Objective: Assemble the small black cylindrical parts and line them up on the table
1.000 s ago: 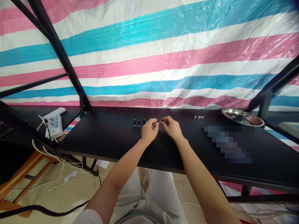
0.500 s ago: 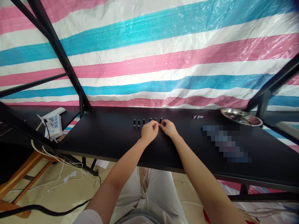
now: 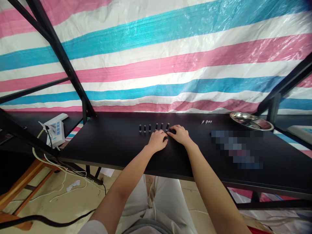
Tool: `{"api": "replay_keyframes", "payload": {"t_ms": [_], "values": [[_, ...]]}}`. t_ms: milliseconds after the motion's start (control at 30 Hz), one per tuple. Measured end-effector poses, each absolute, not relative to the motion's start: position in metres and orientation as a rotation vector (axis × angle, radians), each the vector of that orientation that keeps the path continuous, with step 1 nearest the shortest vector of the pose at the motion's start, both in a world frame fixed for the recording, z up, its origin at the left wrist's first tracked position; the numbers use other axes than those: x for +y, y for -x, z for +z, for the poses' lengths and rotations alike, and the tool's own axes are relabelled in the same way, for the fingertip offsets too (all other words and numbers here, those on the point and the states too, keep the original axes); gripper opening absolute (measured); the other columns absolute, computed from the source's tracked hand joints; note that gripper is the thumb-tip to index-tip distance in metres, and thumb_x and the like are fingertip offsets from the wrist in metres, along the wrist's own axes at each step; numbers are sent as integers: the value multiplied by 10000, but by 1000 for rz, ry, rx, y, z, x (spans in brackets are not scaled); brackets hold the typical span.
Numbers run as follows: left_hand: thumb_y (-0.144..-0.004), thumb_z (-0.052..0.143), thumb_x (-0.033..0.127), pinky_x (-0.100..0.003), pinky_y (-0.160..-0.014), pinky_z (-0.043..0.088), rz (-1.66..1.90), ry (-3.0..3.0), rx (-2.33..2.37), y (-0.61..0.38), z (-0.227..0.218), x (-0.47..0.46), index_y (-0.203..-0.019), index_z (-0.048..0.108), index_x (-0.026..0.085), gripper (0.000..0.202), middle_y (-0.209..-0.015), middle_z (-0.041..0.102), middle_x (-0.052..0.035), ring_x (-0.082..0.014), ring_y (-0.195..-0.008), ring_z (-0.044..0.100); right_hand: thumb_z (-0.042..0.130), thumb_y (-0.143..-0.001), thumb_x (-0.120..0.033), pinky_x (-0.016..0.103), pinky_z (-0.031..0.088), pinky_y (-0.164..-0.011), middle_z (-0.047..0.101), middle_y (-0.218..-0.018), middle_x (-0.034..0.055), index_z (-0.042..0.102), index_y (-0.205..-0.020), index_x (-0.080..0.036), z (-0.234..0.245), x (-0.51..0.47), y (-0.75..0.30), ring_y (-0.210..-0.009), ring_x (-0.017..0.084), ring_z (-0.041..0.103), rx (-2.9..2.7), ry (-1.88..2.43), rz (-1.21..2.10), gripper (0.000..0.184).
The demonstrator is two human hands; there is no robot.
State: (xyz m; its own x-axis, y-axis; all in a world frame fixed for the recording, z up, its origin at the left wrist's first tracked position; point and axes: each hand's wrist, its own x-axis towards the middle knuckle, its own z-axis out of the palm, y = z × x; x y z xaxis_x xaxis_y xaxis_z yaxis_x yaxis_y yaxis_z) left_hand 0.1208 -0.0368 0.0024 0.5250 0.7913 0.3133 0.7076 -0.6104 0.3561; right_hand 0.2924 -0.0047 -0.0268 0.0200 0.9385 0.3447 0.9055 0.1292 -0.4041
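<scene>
Several small black cylinders (image 3: pixel 149 127) with pale or silvery ends stand upright in a row on the black table (image 3: pixel 117 139). I cannot make out exactly what kind they are. My left hand (image 3: pixel 158 141) rests palm down just in front of the right half of the row, fingers apart and holding nothing visible. Close to the rightmost cylinder (image 3: pixel 167 127), my right hand (image 3: pixel 180 134) lies to its right with fingers spread and slightly curved. Its fingertips are very near that cylinder; whether they touch it I cannot tell.
Some small shiny pieces (image 3: pixel 206 122) lie further right on the table. Beyond them is a round metal tray (image 3: pixel 269 127), with a blurred-out patch (image 3: pixel 235 149) in front. Black frame posts (image 3: pixel 73 73) rise at both sides. A white power strip (image 3: pixel 57 131) sits at the left.
My hands were pinched together in front of the row. They have separated and opened, the left lowering slightly and the right shifting right. The cylinders near them show more fully.
</scene>
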Motion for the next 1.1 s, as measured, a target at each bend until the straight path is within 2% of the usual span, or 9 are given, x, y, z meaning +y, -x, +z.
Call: {"api": "replay_keyframes", "payload": {"t_ms": [533, 1100], "values": [[-798, 555, 249, -410, -839, 445, 644, -2598, 1269, -120, 3, -36, -945, 611, 176, 173, -1029, 582, -74, -250, -972, 526, 596, -748, -384, 412, 416, -768, 608, -1067, 80, 651, -946, -219, -20, -8, -290, -986, 269, 533, -1921, 1761, 124, 263], [-822, 525, 267, -351, -839, 445, 563, -2628, 1331, -120, 7, -38, -958, 614, 188, 181, -1047, 583, -47, -201, -970, 525, 590, -747, -355, 376, 402, -774, 615, -1072, 48, 632, -896, -224, -28, 1, -285, -967, 239, 538, -1870, 1713, 154, 202]]}}
